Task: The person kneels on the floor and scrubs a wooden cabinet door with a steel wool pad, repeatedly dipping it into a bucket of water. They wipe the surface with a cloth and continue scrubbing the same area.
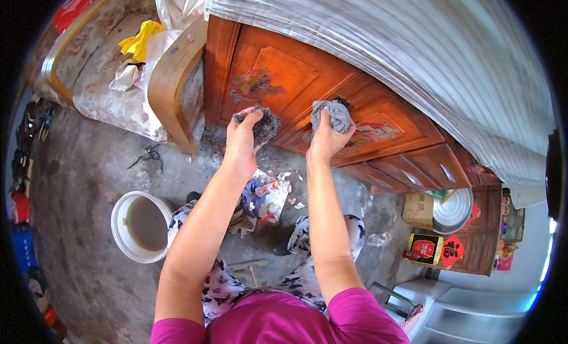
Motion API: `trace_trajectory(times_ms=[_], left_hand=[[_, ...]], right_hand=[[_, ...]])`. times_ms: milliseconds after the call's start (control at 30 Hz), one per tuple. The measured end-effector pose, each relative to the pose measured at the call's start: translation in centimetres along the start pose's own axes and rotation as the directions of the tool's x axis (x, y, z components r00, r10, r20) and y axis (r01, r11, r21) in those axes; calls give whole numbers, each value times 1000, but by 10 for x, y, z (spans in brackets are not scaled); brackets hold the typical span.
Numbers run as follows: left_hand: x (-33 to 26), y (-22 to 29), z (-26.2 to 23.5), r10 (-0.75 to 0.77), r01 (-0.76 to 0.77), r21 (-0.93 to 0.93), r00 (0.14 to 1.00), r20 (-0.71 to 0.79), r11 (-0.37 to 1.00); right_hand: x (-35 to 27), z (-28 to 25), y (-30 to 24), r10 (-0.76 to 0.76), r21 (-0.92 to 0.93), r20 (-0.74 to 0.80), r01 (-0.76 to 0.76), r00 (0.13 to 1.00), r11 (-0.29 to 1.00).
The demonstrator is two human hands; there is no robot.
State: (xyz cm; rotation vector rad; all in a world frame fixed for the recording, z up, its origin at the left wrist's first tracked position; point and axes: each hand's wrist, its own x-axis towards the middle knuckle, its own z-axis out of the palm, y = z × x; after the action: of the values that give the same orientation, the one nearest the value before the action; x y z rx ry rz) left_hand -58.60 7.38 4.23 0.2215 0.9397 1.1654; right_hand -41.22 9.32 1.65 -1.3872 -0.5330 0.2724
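My left hand (242, 138) is closed around a dark grey wad of steel wool (267, 126), held just in front of a wooden cabinet (290, 71). My right hand (329, 140) grips a bunched grey cloth (336, 114) up at the cabinet's door panels; whether it presses on the wood I cannot tell. The cabinet is reddish brown. A torn, patchy coloured picture (255, 86) clings to its left door. Another ragged picture (374, 132) is on the door to the right of the cloth.
A white bucket of murky water (142, 225) stands left of my legs. Paper scraps (277, 193) litter the floor below the cabinet. A wood-armed sofa (177, 77) is at the far left. Right are a cardboard box (418, 210) and a round metal lid (452, 212). A pale curtain (414, 36) covers the cabinet's top.
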Motion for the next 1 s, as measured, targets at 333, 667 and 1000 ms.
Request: trace_trajectory(times_ms=[333, 667, 1000], left_hand=[[-9, -1, 14, 10, -10, 18, 1000, -11, 1000], [-1, -2, 10, 5, -4, 15, 1000, -10, 1000], [-15, 9, 17, 52, -51, -21, 998, 40, 998]], right_hand=[[-1, -13, 25, 114, 155, -15, -111, 993, 982], [2, -9, 17, -231, -421, -45, 191, 972, 887], [-51, -31, 90, 140, -349, -62, -153, 988, 925]])
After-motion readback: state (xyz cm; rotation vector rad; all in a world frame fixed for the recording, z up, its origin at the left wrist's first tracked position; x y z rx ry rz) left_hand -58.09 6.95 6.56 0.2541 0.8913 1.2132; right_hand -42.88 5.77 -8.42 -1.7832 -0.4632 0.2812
